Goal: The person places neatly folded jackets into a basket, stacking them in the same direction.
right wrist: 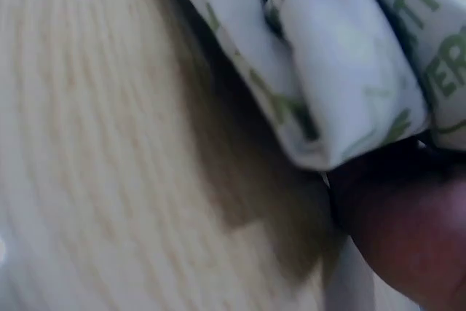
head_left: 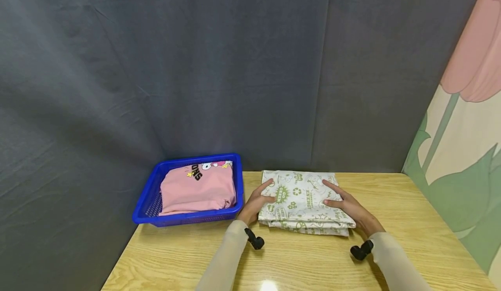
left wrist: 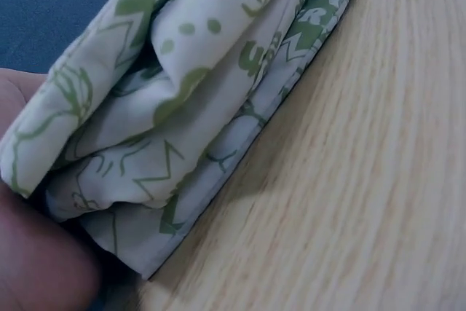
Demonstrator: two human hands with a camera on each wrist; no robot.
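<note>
A folded white cloth with green print (head_left: 299, 199) lies in front of me in the head view, its layers stacked along the near edge. My left hand (head_left: 254, 204) grips its left side, with thumb and a finger over the top. On the opposite side my right hand (head_left: 352, 206) holds the cloth the same way. In the left wrist view the bunched folds of the cloth (left wrist: 196, 92) sit close over the table. The right wrist view shows a rolled fold of the cloth (right wrist: 349, 63) above a shadow. The remaining fingers are mostly hidden by the cloth.
Left of the cloth stands a blue plastic basket (head_left: 146, 202) holding folded pink clothing (head_left: 199, 191) with a cartoon print. Beneath everything is a wooden table (head_left: 297, 260). A dark grey curtain (head_left: 242, 73) hangs behind and at left; a painted wall (head_left: 462, 160) borders the right.
</note>
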